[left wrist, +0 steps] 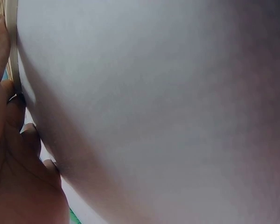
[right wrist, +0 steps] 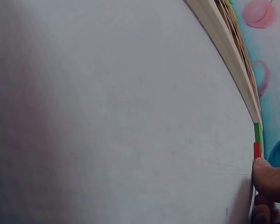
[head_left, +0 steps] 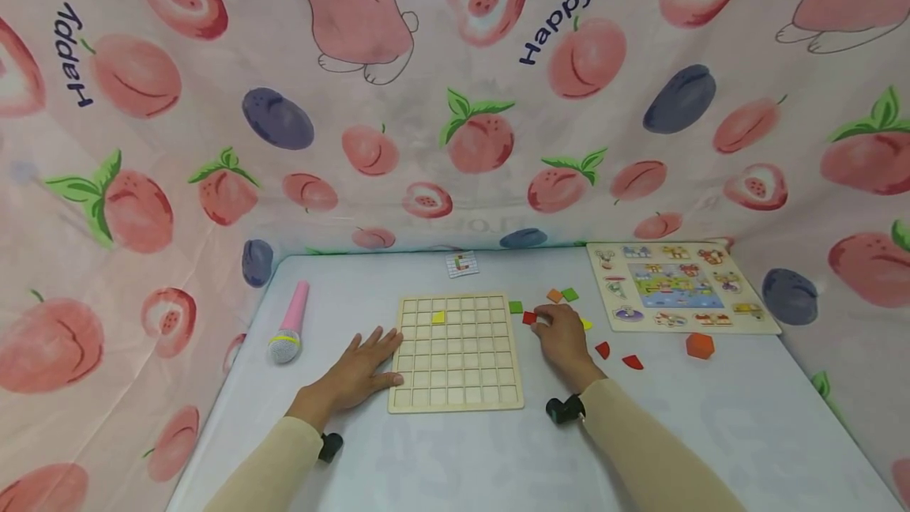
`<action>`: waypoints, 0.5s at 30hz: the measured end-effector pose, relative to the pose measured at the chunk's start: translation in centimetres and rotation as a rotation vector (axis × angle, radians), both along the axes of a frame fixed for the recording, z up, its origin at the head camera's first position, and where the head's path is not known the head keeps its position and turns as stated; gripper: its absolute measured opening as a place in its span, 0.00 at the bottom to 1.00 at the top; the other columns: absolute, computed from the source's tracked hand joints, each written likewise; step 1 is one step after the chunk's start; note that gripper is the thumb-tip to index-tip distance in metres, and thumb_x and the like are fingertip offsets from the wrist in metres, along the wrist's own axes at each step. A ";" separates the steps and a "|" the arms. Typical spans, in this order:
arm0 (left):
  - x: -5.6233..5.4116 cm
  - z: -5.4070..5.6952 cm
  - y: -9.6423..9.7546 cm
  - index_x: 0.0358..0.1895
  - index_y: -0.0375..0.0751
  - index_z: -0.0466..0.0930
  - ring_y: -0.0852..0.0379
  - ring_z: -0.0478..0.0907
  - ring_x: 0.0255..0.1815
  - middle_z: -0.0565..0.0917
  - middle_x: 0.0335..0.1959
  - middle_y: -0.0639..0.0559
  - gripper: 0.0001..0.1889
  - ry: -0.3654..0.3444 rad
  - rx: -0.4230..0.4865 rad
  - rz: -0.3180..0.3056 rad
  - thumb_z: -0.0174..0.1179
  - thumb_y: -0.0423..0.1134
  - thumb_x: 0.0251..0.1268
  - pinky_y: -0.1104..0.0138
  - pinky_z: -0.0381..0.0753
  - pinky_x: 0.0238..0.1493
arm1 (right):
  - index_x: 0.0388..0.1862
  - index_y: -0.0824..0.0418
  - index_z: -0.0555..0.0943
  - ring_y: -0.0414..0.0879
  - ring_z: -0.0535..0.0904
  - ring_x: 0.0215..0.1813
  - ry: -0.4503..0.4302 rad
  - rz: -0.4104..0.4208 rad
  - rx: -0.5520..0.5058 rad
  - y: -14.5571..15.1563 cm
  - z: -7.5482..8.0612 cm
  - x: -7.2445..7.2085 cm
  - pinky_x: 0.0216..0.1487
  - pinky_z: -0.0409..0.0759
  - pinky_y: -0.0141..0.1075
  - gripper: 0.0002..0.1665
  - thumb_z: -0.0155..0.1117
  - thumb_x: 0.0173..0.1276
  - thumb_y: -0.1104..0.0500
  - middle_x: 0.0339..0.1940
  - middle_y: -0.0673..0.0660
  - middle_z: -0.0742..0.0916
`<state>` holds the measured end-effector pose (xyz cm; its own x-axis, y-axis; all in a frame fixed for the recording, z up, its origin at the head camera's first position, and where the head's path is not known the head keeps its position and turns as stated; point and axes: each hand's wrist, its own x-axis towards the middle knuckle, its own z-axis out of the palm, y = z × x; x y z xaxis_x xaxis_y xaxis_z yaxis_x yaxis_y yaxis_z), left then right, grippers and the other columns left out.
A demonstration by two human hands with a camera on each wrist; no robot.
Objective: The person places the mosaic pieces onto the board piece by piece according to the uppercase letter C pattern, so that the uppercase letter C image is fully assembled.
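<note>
A wooden grid board [head_left: 456, 397] lies on the table with a yellow tile [head_left: 438, 318] in one of its upper cells. My left hand [head_left: 358, 371] rests at the board's left edge, fingers spread and thumb touching the frame. To the right of the board, my right hand [head_left: 565, 342] pinches a red square tile [head_left: 529, 318] low at the table between thumb and index finger. In the right wrist view, the thumb tip meets the red tile [right wrist: 256, 150], with a green tile [right wrist: 257, 132] just beyond. The left wrist view shows fingers along the board's side.
Green [head_left: 515, 307] and orange [head_left: 554, 295] tiles lie near the right hand, with red pieces [head_left: 632, 362] beside it. A picture puzzle board [head_left: 618, 321] and an orange block [head_left: 700, 346] are at right. A pink toy microphone [head_left: 295, 310] lies left; a small pattern card [head_left: 462, 264] lies behind.
</note>
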<state>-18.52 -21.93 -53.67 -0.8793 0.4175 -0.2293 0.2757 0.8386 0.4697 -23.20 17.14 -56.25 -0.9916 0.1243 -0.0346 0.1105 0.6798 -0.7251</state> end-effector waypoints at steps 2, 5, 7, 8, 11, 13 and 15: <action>0.0 0.0 0.0 0.86 0.48 0.55 0.46 0.42 0.90 0.55 0.87 0.51 0.44 -0.004 -0.008 -0.002 0.62 0.60 0.74 0.45 0.34 0.89 | 0.64 0.66 0.83 0.61 0.77 0.66 -0.006 -0.003 -0.005 0.0 0.0 0.0 0.71 0.78 0.56 0.20 0.65 0.77 0.63 0.62 0.66 0.84; 0.0 0.0 0.0 0.86 0.47 0.56 0.45 0.42 0.90 0.56 0.87 0.50 0.44 -0.003 -0.001 -0.006 0.63 0.59 0.74 0.45 0.35 0.89 | 0.65 0.64 0.83 0.60 0.78 0.63 -0.010 -0.009 -0.026 0.0 0.1 0.1 0.68 0.80 0.56 0.19 0.64 0.78 0.62 0.62 0.65 0.85; 0.0 0.0 0.0 0.86 0.47 0.56 0.45 0.42 0.90 0.56 0.87 0.50 0.44 -0.004 -0.002 -0.007 0.63 0.59 0.74 0.45 0.35 0.89 | 0.65 0.62 0.83 0.59 0.80 0.59 0.010 -0.014 -0.047 0.1 0.2 0.1 0.64 0.81 0.54 0.19 0.64 0.78 0.62 0.60 0.64 0.86; 0.0 0.0 0.0 0.86 0.47 0.55 0.45 0.42 0.90 0.56 0.87 0.50 0.45 -0.004 -0.005 -0.008 0.63 0.60 0.74 0.45 0.35 0.89 | 0.64 0.61 0.83 0.58 0.80 0.58 0.020 -0.020 -0.065 0.2 0.3 0.1 0.62 0.82 0.53 0.19 0.64 0.78 0.62 0.59 0.63 0.87; -0.1 -0.1 0.0 0.86 0.47 0.56 0.45 0.43 0.90 0.56 0.87 0.50 0.45 -0.001 -0.007 -0.005 0.63 0.60 0.73 0.45 0.35 0.89 | 0.64 0.59 0.83 0.56 0.83 0.56 0.055 -0.041 -0.140 0.3 0.5 0.2 0.56 0.83 0.49 0.18 0.65 0.77 0.62 0.56 0.62 0.89; -0.1 -0.1 -0.1 0.86 0.47 0.56 0.45 0.43 0.90 0.56 0.87 0.50 0.45 0.001 -0.010 -0.004 0.63 0.59 0.73 0.45 0.34 0.89 | 0.64 0.57 0.83 0.55 0.84 0.56 0.061 -0.064 -0.205 0.4 0.6 0.2 0.54 0.83 0.45 0.18 0.65 0.77 0.62 0.56 0.62 0.90; -0.1 -0.1 -0.1 0.86 0.48 0.55 0.46 0.42 0.90 0.56 0.87 0.51 0.45 0.000 -0.014 -0.004 0.63 0.60 0.73 0.45 0.34 0.89 | 0.64 0.56 0.84 0.55 0.83 0.57 0.059 -0.077 -0.255 0.5 0.8 0.1 0.51 0.83 0.41 0.18 0.64 0.78 0.61 0.60 0.63 0.88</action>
<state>-18.61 -22.02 -53.78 -0.8775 0.4179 -0.2352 0.2792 0.8440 0.4579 -23.07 17.62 -55.48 -0.9808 0.1945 -0.0172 0.1078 0.4658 -0.8783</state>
